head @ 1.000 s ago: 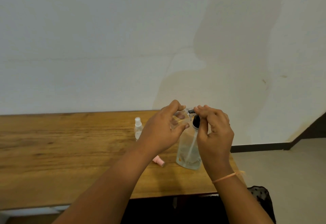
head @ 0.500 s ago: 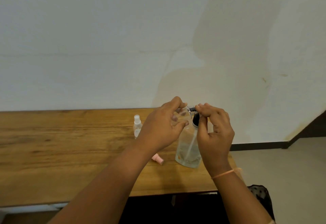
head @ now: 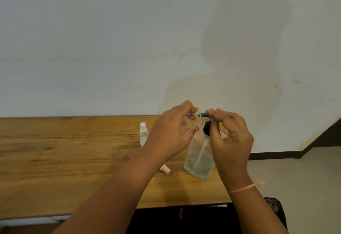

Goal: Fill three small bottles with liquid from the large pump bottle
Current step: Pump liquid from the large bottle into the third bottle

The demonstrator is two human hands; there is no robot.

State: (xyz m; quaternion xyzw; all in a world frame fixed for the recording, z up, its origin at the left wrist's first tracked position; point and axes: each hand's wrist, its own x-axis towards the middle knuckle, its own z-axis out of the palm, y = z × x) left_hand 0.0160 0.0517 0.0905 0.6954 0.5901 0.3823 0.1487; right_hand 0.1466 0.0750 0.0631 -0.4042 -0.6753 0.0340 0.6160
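Pump bottle [head: 200, 158] stands upright on table [head: 64, 160], near the front-right corner. Body is clear, dip tube visible inside, black pump head on top. Liquid level: cannot tell.

Right hand [head: 230, 138] is curled over the pump head, fingertips bunched on top of it, thumb down along the black collar. Nozzle [head: 203, 114] sticks out to the left from under those fingers.

Left hand [head: 171, 134] grips a small bottle [head: 197, 122] between fingers and thumb, held off the table, right at the nozzle tip. It is clear and mostly hidden by the fingers; whether its mouth meets the nozzle is not visible.

The two hands sit close together, almost touching at the nozzle.

Spray bottle [head: 143, 135], clear with white top, stands upright on the table, left of the left hand, apart from the pump bottle. Pink cap [head: 165, 169] lies on its side just left of the pump bottle base, partly under the left wrist.

Orange wristband [head: 241, 188] on the right wrist. White wall [head: 92, 49] behind the table.
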